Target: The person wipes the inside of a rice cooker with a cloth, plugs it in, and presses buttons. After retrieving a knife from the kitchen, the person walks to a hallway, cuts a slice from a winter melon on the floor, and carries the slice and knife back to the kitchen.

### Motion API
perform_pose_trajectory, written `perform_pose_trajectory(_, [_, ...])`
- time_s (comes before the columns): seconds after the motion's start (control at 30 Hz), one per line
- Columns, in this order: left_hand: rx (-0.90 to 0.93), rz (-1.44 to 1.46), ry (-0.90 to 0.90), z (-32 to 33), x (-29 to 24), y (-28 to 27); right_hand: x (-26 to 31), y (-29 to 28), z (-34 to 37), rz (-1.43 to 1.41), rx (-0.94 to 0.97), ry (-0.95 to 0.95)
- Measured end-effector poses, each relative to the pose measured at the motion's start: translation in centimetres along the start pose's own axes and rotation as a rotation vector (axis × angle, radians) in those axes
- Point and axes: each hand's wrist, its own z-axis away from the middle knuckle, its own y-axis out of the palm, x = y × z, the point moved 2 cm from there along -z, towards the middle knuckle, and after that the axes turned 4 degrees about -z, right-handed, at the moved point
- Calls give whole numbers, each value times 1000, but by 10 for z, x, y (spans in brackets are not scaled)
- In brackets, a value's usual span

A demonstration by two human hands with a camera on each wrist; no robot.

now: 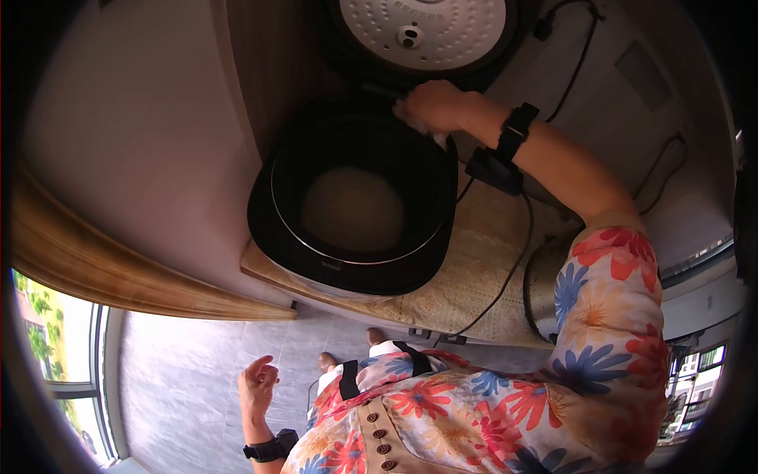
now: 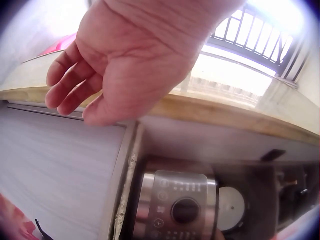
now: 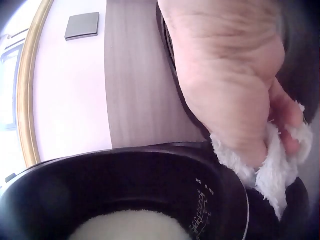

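A rice cooker stands with its lid raised. Inside its dark inner pot, a pale layer that looks like rice covers the bottom. At the back right of the cooker's top, near the hinge, my right hand grips a crumpled white tissue. Parts of the tissue stick out between and below the fingers, close beside the pot's rim. My left hand hangs away from the cooker, fingers loosely bent and holding nothing; the head view has it low, over the floor.
The cooker rests on a patterned counter against a wall. To its right stands a metal vessel, partly behind the sleeve. A black cable crosses the counter's front edge, and another cord hangs on the wall.
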Motion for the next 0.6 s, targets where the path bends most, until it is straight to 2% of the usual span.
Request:
perform_pose_trajectory(0.13, [2, -20, -19, 5, -2, 2, 3, -11, -9, -46, 18, 26])
perform_pose_trajectory(0.3, [23, -37, -8, 3, 3, 7, 4, -14, -31, -45, -264, -24])
perform_pose_trajectory(0.33, [25, -40, -10, 3, 1, 7, 4, -15, -39, -49, -262, -24])
perform_pose_trajectory(0.4, [20, -52, 1, 3, -6, 6, 9, -22, -58, -104, -398, -226])
perform_pose_trajectory(0.53, [8, -41, -26, 7, 0, 10, 20, -26, -82, -153, -404, -323])
perform_pose_trajectory(0.6, [6, -35, -63, 10, 1, 11, 18, -26, -91, -211, -104, -234])
